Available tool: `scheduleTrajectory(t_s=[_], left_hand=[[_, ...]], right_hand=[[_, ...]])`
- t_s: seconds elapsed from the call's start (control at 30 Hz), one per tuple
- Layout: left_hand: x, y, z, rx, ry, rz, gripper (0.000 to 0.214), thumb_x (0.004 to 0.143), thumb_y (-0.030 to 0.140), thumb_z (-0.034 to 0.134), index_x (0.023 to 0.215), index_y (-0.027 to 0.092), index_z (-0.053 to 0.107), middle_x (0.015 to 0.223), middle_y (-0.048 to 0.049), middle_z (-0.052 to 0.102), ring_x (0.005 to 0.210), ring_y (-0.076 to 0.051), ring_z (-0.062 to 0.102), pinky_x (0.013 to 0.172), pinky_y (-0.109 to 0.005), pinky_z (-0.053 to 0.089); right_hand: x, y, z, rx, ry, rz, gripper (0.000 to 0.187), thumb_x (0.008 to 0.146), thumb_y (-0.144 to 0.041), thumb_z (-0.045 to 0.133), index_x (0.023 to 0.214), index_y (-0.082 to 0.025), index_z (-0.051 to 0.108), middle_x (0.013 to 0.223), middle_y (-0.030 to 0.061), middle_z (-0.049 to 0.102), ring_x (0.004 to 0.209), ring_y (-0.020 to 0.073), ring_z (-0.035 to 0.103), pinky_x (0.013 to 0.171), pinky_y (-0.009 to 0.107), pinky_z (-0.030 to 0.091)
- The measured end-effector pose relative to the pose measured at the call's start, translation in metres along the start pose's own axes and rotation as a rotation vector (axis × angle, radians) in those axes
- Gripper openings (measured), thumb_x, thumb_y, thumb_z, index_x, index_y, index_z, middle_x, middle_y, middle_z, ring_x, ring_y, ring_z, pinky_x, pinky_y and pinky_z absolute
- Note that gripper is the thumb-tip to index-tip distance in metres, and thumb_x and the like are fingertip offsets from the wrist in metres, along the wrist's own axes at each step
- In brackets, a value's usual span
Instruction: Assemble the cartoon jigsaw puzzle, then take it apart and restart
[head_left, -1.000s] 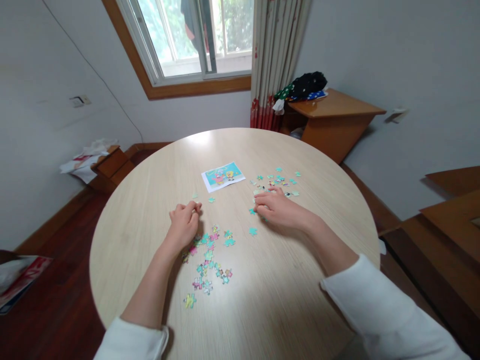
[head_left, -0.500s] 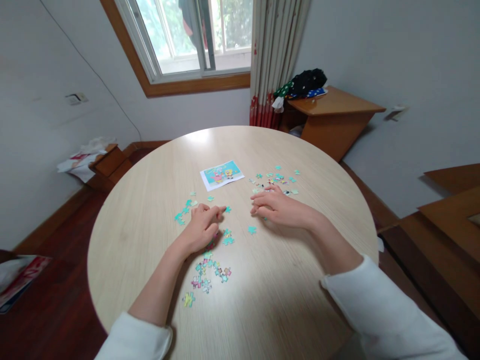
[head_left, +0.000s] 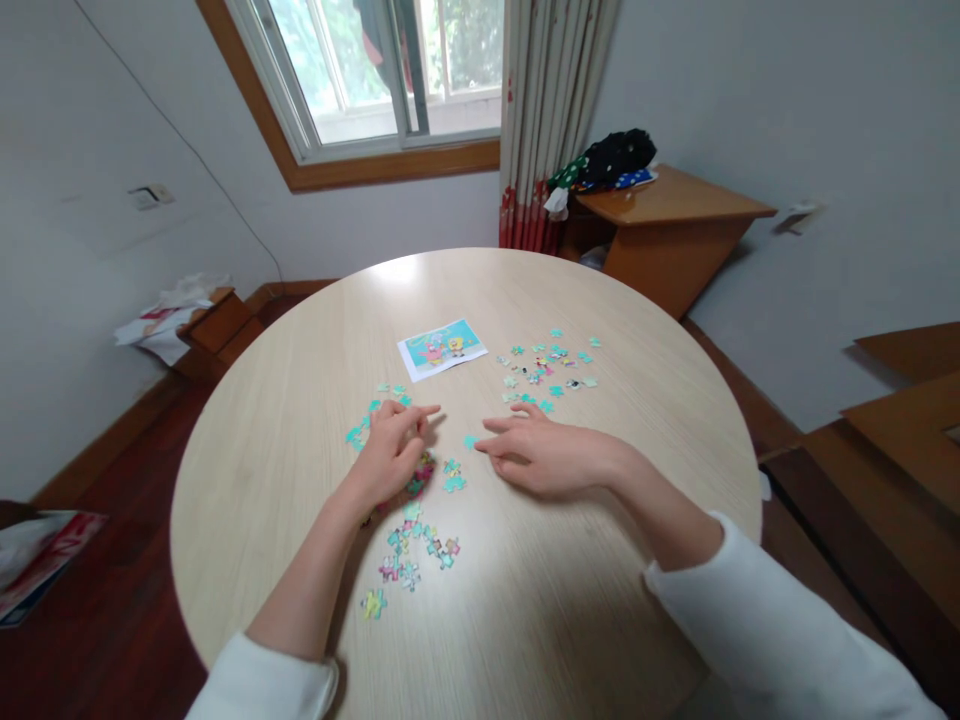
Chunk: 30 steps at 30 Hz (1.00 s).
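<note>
My left hand [head_left: 390,452] lies on the round wooden table [head_left: 570,610], index finger stretched to the right and the other fingers loosely bent, with nothing seen in it. It rests on the top of a pile of colourful puzzle pieces [head_left: 416,535]. A few teal pieces [head_left: 358,434] lie just to its left. My right hand [head_left: 544,455] lies flat with fingers stretched leftward, its fingertip touching a single teal piece [head_left: 470,441]. Another loose teal piece [head_left: 454,484] lies between the hands. Farther back are a small printed picture [head_left: 442,350] and a scattered group of pieces [head_left: 551,362].
A wooden side table [head_left: 667,215] holding dark spotted cloth stands at the back right beside a striped curtain [head_left: 544,120]. A low wooden box [head_left: 217,330] with crumpled paper sits on the floor at the left. Wooden boards [head_left: 900,420] lie at the right.
My left hand slid forward and to the right over the pile and uncovered the teal pieces on its left. My right hand pulled back leftward from the far group to the single teal piece.
</note>
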<state>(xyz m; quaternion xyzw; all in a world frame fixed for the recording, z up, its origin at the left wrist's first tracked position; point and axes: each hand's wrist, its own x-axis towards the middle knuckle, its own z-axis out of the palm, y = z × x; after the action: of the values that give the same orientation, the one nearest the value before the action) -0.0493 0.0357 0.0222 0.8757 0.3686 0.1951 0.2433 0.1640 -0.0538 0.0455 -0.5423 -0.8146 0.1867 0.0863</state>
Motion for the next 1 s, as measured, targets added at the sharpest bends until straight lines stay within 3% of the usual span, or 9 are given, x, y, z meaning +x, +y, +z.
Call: scheduleTrajectory(t_s=[0.13, 0.23, 0.33, 0.43, 0.6, 0.83, 0.9, 1.0], left_hand=[[-0.003, 0.007, 0.006, -0.023, -0.121, 0.078, 0.032, 0.074, 0.013, 0.038, 0.092, 0.019, 0.065, 0.086, -0.0059, 0.055, 0.091, -0.022, 0.046, 0.092, -0.045, 0.036], [0.000, 0.000, 0.008, 0.036, -0.149, 0.048, 0.032, 0.079, 0.016, 0.036, 0.092, 0.018, 0.064, 0.083, -0.0056, 0.058, 0.090, -0.022, 0.046, 0.092, -0.047, 0.034], [0.004, -0.011, 0.006, 0.134, -0.045, -0.094, 0.036, 0.083, 0.017, 0.032, 0.102, 0.018, 0.063, 0.081, -0.0064, 0.060, 0.093, -0.025, 0.047, 0.091, -0.050, 0.032], [0.005, -0.018, 0.001, 0.210, 0.093, -0.217, 0.036, 0.082, 0.016, 0.033, 0.102, 0.018, 0.063, 0.085, -0.0078, 0.061, 0.096, -0.028, 0.046, 0.089, -0.052, 0.031], [0.003, -0.016, -0.002, 0.127, 0.184, -0.186, 0.041, 0.081, 0.015, 0.037, 0.115, 0.017, 0.060, 0.088, -0.0065, 0.059, 0.096, -0.027, 0.048, 0.091, -0.052, 0.031], [0.000, -0.010, 0.007, 0.041, -0.021, 0.020, 0.051, 0.076, 0.015, 0.038, 0.124, 0.019, 0.056, 0.083, -0.0051, 0.060, 0.092, -0.023, 0.047, 0.093, -0.047, 0.033], [0.000, -0.009, 0.008, 0.045, -0.086, 0.032, 0.051, 0.076, 0.015, 0.038, 0.123, 0.019, 0.057, 0.083, -0.0043, 0.060, 0.091, -0.023, 0.047, 0.092, -0.045, 0.033], [0.002, -0.010, 0.009, 0.090, -0.123, -0.006, 0.044, 0.078, 0.017, 0.036, 0.116, 0.019, 0.060, 0.082, -0.0040, 0.060, 0.091, -0.023, 0.046, 0.092, -0.046, 0.032]], right_hand=[[0.012, -0.011, 0.002, 0.065, 0.032, -0.055, 0.028, 0.091, -0.017, 0.036, 0.084, -0.021, 0.064, 0.122, 0.0060, 0.063, 0.133, 0.0218, 0.037, 0.112, 0.051, 0.015], [0.008, -0.003, -0.011, 0.051, 0.147, 0.026, 0.030, 0.092, -0.017, 0.034, 0.094, -0.020, 0.064, 0.122, 0.0074, 0.062, 0.133, 0.0217, 0.037, 0.111, 0.051, 0.014], [0.000, 0.014, -0.024, 0.004, 0.226, 0.168, 0.029, 0.090, -0.016, 0.035, 0.087, -0.019, 0.064, 0.112, 0.0082, 0.066, 0.129, 0.0240, 0.041, 0.109, 0.052, 0.015], [-0.002, 0.024, -0.026, -0.041, 0.195, 0.228, 0.029, 0.089, -0.014, 0.035, 0.078, -0.019, 0.062, 0.103, 0.0087, 0.067, 0.126, 0.0257, 0.044, 0.108, 0.054, 0.015], [0.010, 0.015, -0.009, -0.086, 0.092, 0.219, 0.026, 0.088, -0.014, 0.037, 0.075, -0.017, 0.059, 0.098, 0.0120, 0.065, 0.113, 0.0251, 0.052, 0.106, 0.055, 0.019], [0.027, -0.009, 0.016, 0.020, 0.130, -0.032, 0.023, 0.091, -0.016, 0.037, 0.087, -0.020, 0.060, 0.123, 0.0075, 0.062, 0.130, 0.0213, 0.041, 0.109, 0.051, 0.018], [0.027, -0.009, 0.016, 0.016, 0.189, -0.001, 0.024, 0.091, -0.017, 0.037, 0.087, -0.020, 0.060, 0.125, 0.0069, 0.061, 0.130, 0.0207, 0.041, 0.110, 0.049, 0.017], [0.025, -0.002, 0.010, -0.029, 0.312, 0.178, 0.025, 0.091, -0.015, 0.035, 0.087, -0.018, 0.060, 0.126, 0.0086, 0.060, 0.130, 0.0217, 0.041, 0.110, 0.049, 0.017]])
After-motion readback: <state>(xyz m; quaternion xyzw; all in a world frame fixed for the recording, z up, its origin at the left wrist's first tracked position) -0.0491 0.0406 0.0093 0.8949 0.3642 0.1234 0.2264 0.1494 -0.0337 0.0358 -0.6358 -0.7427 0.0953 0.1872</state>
